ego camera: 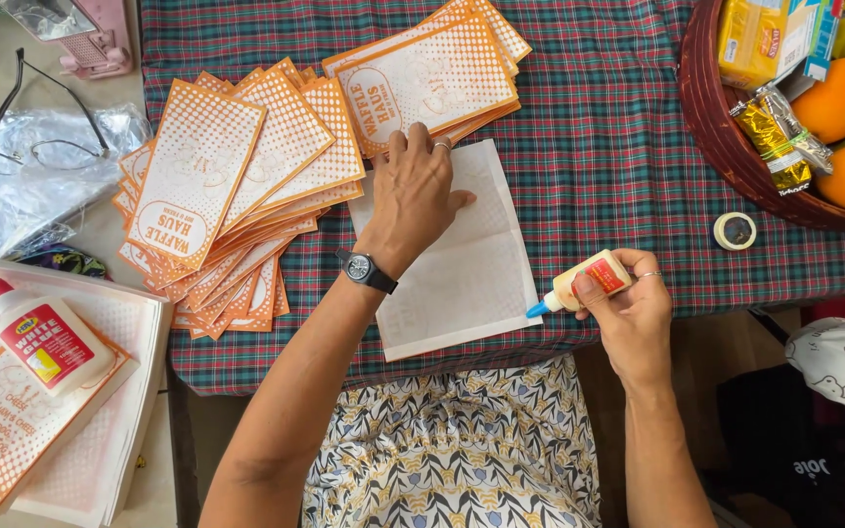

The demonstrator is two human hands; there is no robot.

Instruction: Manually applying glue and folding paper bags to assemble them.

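My left hand (415, 196) lies flat, fingers together, on a white paper bag (462, 284) spread on the plaid tablecloth (599, 147). It wears a ring and a dark wristwatch (365, 270). My right hand (628, 313) grips a small glue bottle (584, 284) with a red label. Its blue tip touches the bag's right edge. Orange-and-white printed paper bags lie fanned out to the left (237, 186), and a second stack (432, 73) lies beyond my left hand.
A larger glue bottle (46, 342) rests on a stack of printed sheets (61, 420) at the left. Eyeglasses (26, 117) lie on silver foil. A basket (726, 147) at the right holds oranges and snack packs. A tape roll (734, 231) sits near it.
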